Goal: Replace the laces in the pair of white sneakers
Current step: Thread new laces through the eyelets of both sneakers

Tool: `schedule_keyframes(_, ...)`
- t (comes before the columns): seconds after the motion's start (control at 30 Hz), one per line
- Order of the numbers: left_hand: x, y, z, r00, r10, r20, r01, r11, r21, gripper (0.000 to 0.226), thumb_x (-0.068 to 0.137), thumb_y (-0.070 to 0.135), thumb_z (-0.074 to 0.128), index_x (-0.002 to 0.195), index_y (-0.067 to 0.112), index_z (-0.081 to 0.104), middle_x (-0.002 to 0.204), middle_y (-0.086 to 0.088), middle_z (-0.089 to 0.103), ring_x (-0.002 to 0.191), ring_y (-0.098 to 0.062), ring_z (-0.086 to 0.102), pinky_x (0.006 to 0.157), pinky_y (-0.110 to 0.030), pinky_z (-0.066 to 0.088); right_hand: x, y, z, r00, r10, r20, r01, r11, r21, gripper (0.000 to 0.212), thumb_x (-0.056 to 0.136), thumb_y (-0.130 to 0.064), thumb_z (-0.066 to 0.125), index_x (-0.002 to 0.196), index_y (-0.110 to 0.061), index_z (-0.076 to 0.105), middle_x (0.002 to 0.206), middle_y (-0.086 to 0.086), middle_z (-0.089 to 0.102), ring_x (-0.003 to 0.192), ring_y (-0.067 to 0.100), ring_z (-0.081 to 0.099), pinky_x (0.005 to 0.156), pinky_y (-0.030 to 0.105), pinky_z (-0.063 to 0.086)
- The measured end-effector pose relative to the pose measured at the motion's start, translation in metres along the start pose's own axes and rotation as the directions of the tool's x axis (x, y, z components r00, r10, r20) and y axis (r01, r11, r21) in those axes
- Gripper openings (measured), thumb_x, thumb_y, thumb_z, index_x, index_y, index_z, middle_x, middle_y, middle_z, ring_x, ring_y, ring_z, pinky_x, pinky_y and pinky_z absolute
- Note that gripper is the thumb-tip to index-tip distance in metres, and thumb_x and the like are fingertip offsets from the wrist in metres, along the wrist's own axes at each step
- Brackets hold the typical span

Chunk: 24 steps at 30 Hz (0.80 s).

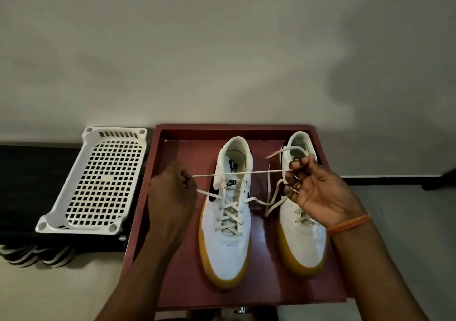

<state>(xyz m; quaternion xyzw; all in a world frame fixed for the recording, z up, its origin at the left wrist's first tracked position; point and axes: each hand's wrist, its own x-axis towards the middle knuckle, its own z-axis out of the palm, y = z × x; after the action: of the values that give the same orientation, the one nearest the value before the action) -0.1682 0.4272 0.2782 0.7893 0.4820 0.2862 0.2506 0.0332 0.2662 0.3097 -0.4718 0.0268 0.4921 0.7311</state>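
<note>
Two white sneakers with tan soles stand side by side in a dark red tray [172, 283], toes toward me. The left sneaker [228, 234] is laced with a cream lace [237, 172] that runs taut above its tongue between my hands. My left hand [172, 197] pinches one end of that lace to the left of the shoe. My right hand [318, 187] pinches the other end above the right sneaker [303, 241], whose upper part it partly hides. Loose lace ends [271, 202] trail between the shoes.
A white perforated plastic basket [98, 182] lies upside down on a black surface [24, 185] left of the tray. Dark sandals [37, 256] sit below it on the pale floor. A plain wall stands behind the tray.
</note>
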Motion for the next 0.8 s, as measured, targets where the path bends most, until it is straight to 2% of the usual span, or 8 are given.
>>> schedule_keyframes(0.17,0.000,-0.026,0.000,0.950,-0.225,0.217,0.195,0.969,0.152,0.012,0.072,0.014,0.068,0.067,0.005,0.062,0.061,-0.006,0.059,0.057,-0.024,0.060,0.048,-0.025,0.034,0.004,-0.008,-0.011,0.998,-0.053,-0.024,0.055,0.992,0.115,0.027,0.097,-0.031,0.045,0.074,-0.022,0.057,0.071,-0.005,0.055,0.055,0.008,0.047,0.049,0.022,0.043)
schedule_keyframes(0.23,-0.005,-0.022,0.003,0.896,-0.307,0.322,0.266,0.950,0.164,0.027,0.069,0.031,0.068,0.066,0.004,0.064,0.062,-0.009,0.062,0.056,-0.024,0.060,0.050,-0.026,0.040,0.004,-0.009,-0.012,0.995,-0.089,-0.033,0.093,0.981,0.168,0.026,0.099,-0.028,0.042,0.078,-0.020,0.056,0.070,-0.004,0.054,0.054,0.008,0.046,0.048,0.022,0.044)
schedule_keyframes(0.3,-0.002,-0.016,0.004,0.839,-0.418,0.348,0.415,0.906,0.087,0.021,0.077,0.024,0.067,0.072,0.004,0.066,0.071,-0.014,0.068,0.059,-0.027,0.063,0.056,-0.033,0.048,0.005,-0.011,-0.014,0.992,-0.126,-0.027,0.129,0.970,0.208,0.022,0.096,-0.028,0.043,0.082,-0.020,0.057,0.069,-0.005,0.053,0.052,0.006,0.045,0.046,0.020,0.043)
schedule_keyframes(0.37,0.005,-0.014,0.007,0.772,-0.521,0.364,0.599,0.788,-0.143,0.011,0.088,0.007,0.055,0.080,0.006,0.062,0.082,-0.019,0.069,0.061,-0.029,0.066,0.056,-0.037,0.052,0.004,-0.014,-0.016,0.989,-0.148,-0.007,0.145,0.961,0.236,0.016,0.092,-0.027,0.046,0.084,-0.021,0.059,0.069,-0.007,0.053,0.050,0.004,0.045,0.043,0.017,0.041)
schedule_keyframes(0.47,0.012,-0.019,0.010,0.719,-0.597,0.355,0.695,0.613,-0.376,0.028,0.093,0.001,0.036,0.105,0.009,0.060,0.093,-0.012,0.066,0.068,-0.024,0.064,0.057,-0.038,0.055,0.003,-0.014,-0.018,0.988,-0.152,0.035,0.136,0.951,0.279,0.021,0.094,-0.027,0.044,0.083,-0.021,0.061,0.070,-0.008,0.052,0.050,0.003,0.044,0.041,0.015,0.039)
schedule_keyframes(0.67,0.019,-0.017,0.008,0.464,-0.680,0.568,0.859,0.189,-0.476,0.031,0.097,0.009,0.037,0.098,0.020,0.066,0.083,0.002,0.060,0.069,-0.015,0.054,0.061,-0.031,0.045,0.003,0.002,-0.007,0.988,-0.109,0.111,0.065,0.938,0.339,0.034,0.101,-0.029,0.033,0.074,-0.018,0.051,0.070,-0.004,0.043,0.052,0.008,0.039,0.043,0.019,0.036)
schedule_keyframes(0.73,0.019,-0.017,0.006,0.441,-0.678,0.588,0.869,0.158,-0.469,0.029,0.096,0.010,0.039,0.095,0.019,0.066,0.080,0.001,0.058,0.068,-0.014,0.053,0.063,-0.031,0.044,0.002,0.008,-0.003,0.984,-0.102,0.149,0.050,0.945,0.323,0.030,0.096,-0.033,0.038,0.072,-0.019,0.047,0.070,-0.002,0.042,0.055,0.010,0.037,0.045,0.020,0.034)
schedule_keyframes(0.8,0.020,-0.018,0.007,0.497,-0.684,0.534,0.847,0.249,-0.470,0.029,0.092,0.005,0.041,0.095,0.018,0.066,0.079,0.001,0.061,0.069,-0.016,0.055,0.060,-0.029,0.045,0.001,0.014,0.004,0.985,-0.082,0.153,0.044,0.971,0.236,0.032,0.093,-0.040,0.043,0.068,-0.020,0.044,0.069,-0.002,0.042,0.053,0.010,0.036,0.045,0.021,0.030)
